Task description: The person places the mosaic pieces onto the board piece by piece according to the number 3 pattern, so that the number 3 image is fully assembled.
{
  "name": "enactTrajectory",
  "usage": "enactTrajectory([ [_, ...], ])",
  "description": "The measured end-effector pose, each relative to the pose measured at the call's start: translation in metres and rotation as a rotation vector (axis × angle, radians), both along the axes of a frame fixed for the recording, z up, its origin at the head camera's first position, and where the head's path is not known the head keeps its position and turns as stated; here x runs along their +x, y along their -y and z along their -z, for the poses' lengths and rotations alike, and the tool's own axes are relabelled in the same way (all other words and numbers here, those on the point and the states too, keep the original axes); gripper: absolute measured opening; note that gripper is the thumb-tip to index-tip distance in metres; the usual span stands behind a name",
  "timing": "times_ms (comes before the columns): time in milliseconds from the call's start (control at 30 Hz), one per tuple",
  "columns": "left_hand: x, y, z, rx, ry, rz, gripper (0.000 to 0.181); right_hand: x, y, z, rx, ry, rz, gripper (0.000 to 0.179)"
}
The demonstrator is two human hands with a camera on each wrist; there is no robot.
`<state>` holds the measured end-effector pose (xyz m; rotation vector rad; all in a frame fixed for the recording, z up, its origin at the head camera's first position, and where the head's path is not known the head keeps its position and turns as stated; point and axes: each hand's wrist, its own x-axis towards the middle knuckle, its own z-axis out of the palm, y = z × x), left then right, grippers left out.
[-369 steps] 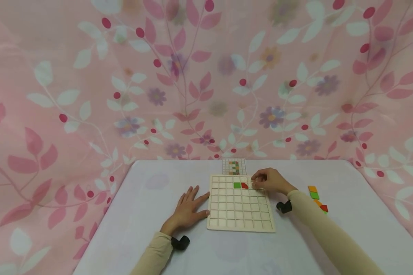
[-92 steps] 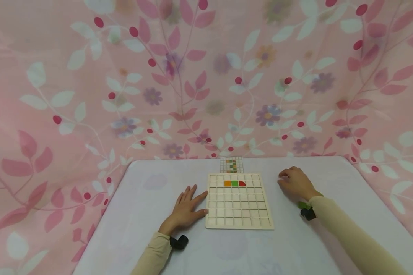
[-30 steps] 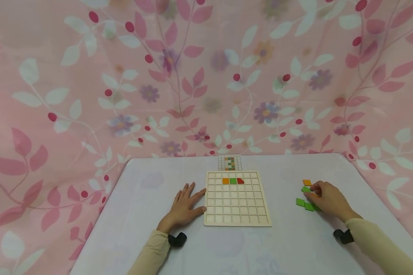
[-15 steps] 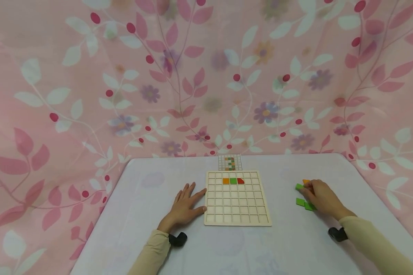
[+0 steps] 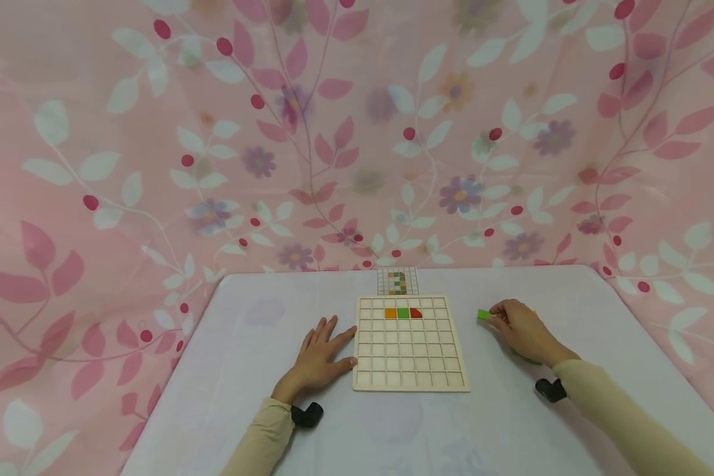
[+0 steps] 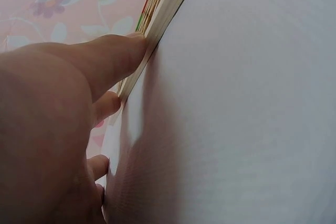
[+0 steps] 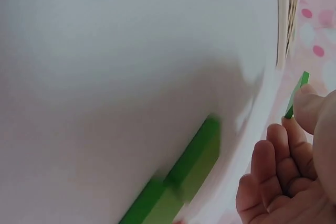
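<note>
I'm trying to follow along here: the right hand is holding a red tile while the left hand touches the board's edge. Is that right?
Not quite: the tile in the right hand is green, as the head and right wrist views show. The left hand does touch the edge of the board.

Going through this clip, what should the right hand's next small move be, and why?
Probably carry the green tile over to the grid board and lower it into the bare cell just below the red piece. The right hand pinches the tile to the board's right, and the small pattern card, though hard to read, seems to show green beneath red.
</note>
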<state>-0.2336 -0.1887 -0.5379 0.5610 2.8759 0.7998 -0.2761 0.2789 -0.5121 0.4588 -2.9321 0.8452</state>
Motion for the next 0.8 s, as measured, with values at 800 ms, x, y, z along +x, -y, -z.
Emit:
enactTrajectory([
  [800, 0.002, -0.001, -0.002, 0.013, -0.002, -0.001, 0.064, -0.027, 0.086, -0.006, -0.036, 0.034, -0.136, 0.021],
])
